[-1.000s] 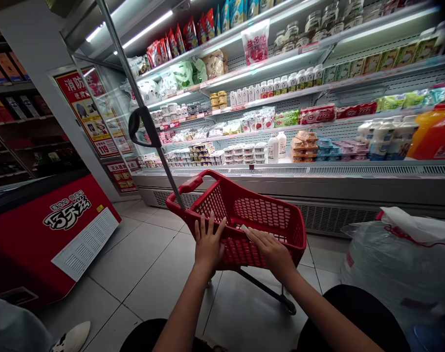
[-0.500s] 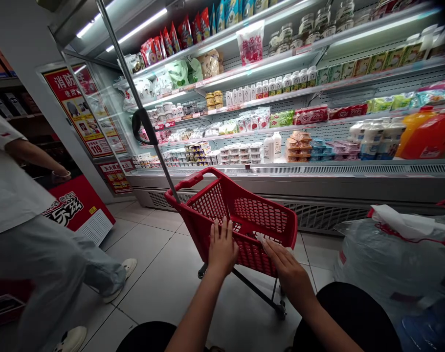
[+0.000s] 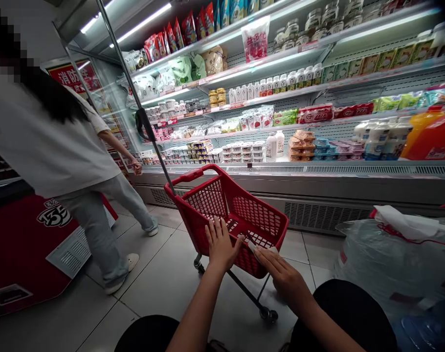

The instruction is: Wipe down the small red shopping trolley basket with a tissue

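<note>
A red plastic shopping cart [image 3: 191, 222] stands before me, its long side turned my way and a grey pole rising from its handle end. My left hand [image 3: 221, 248] lies on the cart's near side, fingers stretched and thumb apart, nothing in it. At the near rim, further right, my right hand [image 3: 283, 274] presses a white cloth or tissue [image 3: 252, 246] against the red plastic. Only a small part of that cloth shows; the fingers cover the rest. Inside the basket I see just its lattice walls and floor.
A refrigerated display [image 3: 318, 171] stocked with dairy and drinks runs behind the cart. At right sits a clear plastic bag of bottles [image 3: 384, 259]. A person in a white shirt [image 3: 79, 161] walks at left, beside a red freezer [image 3: 20, 249].
My right hand has slid left along the rim with the cloth, closer to my left hand. The cart's right end has shifted slightly left. The walking person has moved further into view.
</note>
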{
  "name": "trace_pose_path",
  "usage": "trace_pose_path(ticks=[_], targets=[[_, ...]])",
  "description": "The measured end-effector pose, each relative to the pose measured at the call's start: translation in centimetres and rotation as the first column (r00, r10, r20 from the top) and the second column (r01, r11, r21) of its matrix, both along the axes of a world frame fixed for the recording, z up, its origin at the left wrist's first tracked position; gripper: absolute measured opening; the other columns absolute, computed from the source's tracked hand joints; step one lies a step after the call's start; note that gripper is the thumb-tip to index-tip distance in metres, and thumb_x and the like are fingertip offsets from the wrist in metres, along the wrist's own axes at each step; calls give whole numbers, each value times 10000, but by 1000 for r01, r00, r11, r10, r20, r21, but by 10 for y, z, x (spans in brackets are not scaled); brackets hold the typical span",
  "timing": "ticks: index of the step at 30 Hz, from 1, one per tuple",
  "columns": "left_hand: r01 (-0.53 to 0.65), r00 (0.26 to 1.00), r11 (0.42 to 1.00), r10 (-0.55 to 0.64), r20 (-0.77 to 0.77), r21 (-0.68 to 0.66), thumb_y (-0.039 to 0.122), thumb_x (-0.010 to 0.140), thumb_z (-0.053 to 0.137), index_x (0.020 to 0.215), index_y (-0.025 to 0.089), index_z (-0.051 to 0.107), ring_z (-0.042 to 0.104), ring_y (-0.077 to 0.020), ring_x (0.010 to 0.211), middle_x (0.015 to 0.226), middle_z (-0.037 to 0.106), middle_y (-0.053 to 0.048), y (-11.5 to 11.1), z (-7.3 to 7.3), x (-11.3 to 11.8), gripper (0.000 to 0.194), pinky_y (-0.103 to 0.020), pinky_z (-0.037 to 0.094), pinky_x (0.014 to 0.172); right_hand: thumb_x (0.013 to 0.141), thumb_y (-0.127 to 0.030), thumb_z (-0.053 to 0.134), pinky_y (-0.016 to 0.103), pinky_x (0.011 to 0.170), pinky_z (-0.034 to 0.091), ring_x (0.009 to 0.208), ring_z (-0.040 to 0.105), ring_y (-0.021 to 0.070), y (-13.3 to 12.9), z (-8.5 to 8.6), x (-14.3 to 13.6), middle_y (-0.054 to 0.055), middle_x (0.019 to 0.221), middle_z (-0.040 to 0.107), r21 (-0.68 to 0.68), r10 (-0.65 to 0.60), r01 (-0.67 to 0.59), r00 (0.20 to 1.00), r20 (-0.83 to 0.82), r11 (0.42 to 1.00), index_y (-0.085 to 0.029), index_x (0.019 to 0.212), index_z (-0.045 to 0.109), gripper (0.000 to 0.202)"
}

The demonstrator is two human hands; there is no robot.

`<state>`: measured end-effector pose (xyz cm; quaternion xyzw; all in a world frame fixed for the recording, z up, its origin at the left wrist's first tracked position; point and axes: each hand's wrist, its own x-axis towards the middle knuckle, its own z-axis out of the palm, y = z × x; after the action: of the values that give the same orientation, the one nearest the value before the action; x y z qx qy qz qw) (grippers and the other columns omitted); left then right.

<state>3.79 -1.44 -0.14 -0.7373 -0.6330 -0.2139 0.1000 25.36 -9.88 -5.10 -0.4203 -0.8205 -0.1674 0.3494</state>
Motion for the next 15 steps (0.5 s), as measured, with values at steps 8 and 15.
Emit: trace_pose_path(ticks=[8,15], targets=[[32,991,997,-40,127,64,512,988,538,1648,170,280,-44,-413,1600,1746,9,-196,-3,-15,5,787,-660,151,1257,957,19,357,385,1177,485,1444,497,167,14,-3,13,43,1569,534,-4,184,-184,982,39,983,-250,1652,254,752],[30,995,999,-32,96,23,417,994,569,1639,254,325,-52,-456,1587,1748,-120,-125,-4,-7,7,709,-664,192,1246,935,53,308,406,1187,479,1437,502,151,68,-6,92,16,1564,543,-35,132,-131,990,54,991,-308,1642,278,794]])
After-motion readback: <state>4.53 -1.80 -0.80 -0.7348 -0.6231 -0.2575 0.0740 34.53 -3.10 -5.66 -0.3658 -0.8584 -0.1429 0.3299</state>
